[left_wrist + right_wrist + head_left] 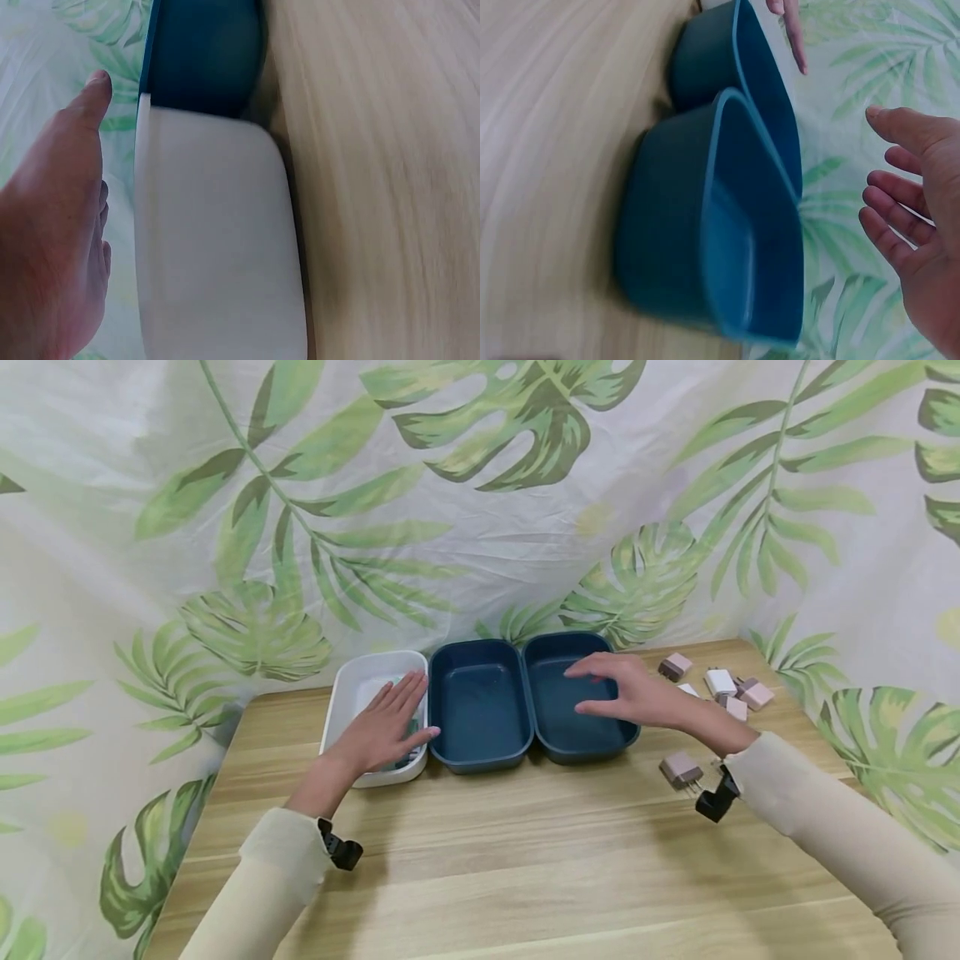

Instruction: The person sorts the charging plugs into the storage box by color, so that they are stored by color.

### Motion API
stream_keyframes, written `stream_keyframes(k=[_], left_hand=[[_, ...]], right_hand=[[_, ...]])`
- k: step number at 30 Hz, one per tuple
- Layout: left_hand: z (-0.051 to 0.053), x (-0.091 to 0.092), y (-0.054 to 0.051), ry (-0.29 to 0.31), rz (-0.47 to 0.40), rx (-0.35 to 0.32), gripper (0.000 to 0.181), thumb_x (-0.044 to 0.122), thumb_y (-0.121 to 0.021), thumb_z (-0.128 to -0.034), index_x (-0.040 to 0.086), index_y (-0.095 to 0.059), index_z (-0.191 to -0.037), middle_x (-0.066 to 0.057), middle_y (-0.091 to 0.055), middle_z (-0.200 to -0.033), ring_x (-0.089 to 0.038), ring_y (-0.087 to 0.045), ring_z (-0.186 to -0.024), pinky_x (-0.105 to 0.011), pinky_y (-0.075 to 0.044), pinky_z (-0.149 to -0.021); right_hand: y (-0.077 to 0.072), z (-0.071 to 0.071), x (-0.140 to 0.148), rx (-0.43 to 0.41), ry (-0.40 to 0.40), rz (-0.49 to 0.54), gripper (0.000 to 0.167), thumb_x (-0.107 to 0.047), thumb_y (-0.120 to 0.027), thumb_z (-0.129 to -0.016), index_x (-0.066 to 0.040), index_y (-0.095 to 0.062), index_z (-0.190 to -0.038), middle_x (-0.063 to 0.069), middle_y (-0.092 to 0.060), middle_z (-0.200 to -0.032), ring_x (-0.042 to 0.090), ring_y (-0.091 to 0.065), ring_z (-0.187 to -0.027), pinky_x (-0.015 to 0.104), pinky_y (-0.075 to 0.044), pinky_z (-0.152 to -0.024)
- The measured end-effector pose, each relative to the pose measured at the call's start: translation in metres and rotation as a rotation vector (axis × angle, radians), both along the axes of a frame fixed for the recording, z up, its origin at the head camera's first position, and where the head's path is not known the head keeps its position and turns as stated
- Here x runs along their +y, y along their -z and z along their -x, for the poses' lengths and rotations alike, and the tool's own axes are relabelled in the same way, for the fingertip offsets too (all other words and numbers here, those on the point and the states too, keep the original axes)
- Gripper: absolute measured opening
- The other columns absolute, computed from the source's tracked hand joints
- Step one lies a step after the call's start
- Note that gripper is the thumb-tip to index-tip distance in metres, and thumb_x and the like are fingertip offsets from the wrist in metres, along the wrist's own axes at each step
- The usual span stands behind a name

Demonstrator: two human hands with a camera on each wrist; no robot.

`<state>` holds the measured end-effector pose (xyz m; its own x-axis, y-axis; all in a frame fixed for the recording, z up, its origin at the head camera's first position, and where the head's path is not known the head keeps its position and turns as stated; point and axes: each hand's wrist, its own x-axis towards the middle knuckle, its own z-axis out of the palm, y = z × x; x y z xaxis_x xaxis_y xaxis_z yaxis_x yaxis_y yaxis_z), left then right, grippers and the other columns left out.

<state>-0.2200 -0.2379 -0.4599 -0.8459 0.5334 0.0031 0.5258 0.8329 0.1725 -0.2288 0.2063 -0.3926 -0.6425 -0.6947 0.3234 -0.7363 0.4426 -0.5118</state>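
My left hand [382, 727] hovers over the white bin [341, 710] with its fingers straight, holding nothing. Partly hidden beneath it in that bin lie some small greenish items [411, 727], too covered to name. Above the right-hand dark blue bin [558, 693] is my right hand [637, 693], its fingers apart and loosely bent with nothing between them. In the right wrist view the same hand [922, 202] shows relaxed fingers beside the blue bin's rim. Between the two outer bins stands another dark blue bin [480, 710], with nothing visible in it.
Right of the bins, several plug chargers lie on the wooden table [510, 860], among them a white charger [720, 682] and a pink charger [755, 693]. A brownish charger [681, 770] lies nearer, by the right wrist. A leaf-patterned cloth [480, 527] hangs behind.
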Motion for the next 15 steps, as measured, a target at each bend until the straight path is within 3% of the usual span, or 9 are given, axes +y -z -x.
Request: stream_keyframes(k=[5,15], left_hand=[[0.0,0.009,0.003,-0.009,0.022,-0.021,0.093,0.063,-0.044,-0.1078,0.009,-0.005,-0.171,-0.009,-0.001,-0.179,-0.026,-0.001,-0.166,-0.05,-0.005,-0.133],[0.004,0.021,0.006,-0.036,0.025,-0.04,0.091,0.063,-0.042,-0.109,0.009,-0.004,-0.171,-0.007,0.002,-0.179,-0.024,0.001,-0.166,-0.049,-0.005,-0.133]], right_hand=[[0.007,-0.002,0.025,0.052,0.049,-0.023,0.046,-0.011,-0.087,-0.088,-0.001,-0.072,-0.131,0.017,-0.072,-0.13,0.029,-0.073,-0.105,0.048,-0.062,-0.085],[0.022,-0.014,0.072,0.061,0.122,-0.061,0.043,-0.008,-0.087,-0.087,-0.001,-0.073,-0.127,0.014,-0.074,-0.125,0.03,-0.072,-0.106,0.046,-0.062,-0.081]])
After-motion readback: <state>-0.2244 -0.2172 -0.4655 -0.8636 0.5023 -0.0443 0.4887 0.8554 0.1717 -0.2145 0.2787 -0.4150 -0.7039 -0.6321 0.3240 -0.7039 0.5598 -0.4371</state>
